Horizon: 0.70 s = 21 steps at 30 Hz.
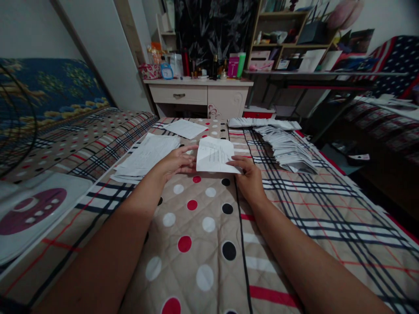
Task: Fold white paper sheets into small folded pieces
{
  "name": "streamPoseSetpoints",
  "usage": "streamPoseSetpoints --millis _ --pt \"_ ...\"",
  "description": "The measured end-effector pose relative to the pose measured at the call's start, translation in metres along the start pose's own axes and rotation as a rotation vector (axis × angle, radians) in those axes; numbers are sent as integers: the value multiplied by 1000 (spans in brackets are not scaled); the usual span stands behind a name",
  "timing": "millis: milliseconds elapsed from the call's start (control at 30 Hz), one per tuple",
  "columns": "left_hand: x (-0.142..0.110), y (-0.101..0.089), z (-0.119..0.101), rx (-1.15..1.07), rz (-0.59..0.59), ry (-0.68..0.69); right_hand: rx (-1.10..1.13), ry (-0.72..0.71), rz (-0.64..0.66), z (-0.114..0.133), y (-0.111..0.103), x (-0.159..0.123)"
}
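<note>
A white printed sheet of paper (214, 155), partly folded and creased, is between my two hands over the dotted bedspread. My right hand (250, 176) grips its lower right corner, fingers on top. At the sheet's left edge is my left hand (178, 162), fingers stretched out and apart; whether they touch the edge is hard to tell. Left of that hand lies a pile of white printed sheets (149, 155). Another single sheet (186, 128) lies farther back. To the right, a row of overlapping folded papers (283, 148) spreads out, with a stack of folded papers (263, 123) behind it.
The quilted bedspread (196, 270) has dots and plaid bands. A white bag with a purple print (36, 209) lies at left. Behind the bed stand a white dresser (229, 98) with bottles and a blue clock (166, 71), and a desk (324, 73) with shelves.
</note>
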State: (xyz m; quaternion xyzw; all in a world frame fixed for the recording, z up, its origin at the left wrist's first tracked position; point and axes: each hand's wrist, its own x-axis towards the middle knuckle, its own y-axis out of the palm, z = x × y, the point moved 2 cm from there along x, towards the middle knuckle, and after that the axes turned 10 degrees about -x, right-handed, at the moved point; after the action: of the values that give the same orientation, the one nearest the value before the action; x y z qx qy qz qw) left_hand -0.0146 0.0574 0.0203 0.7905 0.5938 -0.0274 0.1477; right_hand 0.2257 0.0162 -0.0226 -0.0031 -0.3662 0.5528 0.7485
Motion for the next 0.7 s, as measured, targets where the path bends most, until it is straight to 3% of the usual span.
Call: streamPoseSetpoints --millis 100,233,300,533,700 --pt "6 -5 6 103 -9 163 58 38 32 0 1 0" --pt "16 -5 14 365 84 465 108 15 55 9 1 -1" --pt "19 -4 16 478 73 540 125 20 43 15 -1 -1" --pt "15 -1 15 285 -137 453 225 164 18 17 -4 0" --pt "8 8 11 214 -186 454 290 241 26 9 -2 1"
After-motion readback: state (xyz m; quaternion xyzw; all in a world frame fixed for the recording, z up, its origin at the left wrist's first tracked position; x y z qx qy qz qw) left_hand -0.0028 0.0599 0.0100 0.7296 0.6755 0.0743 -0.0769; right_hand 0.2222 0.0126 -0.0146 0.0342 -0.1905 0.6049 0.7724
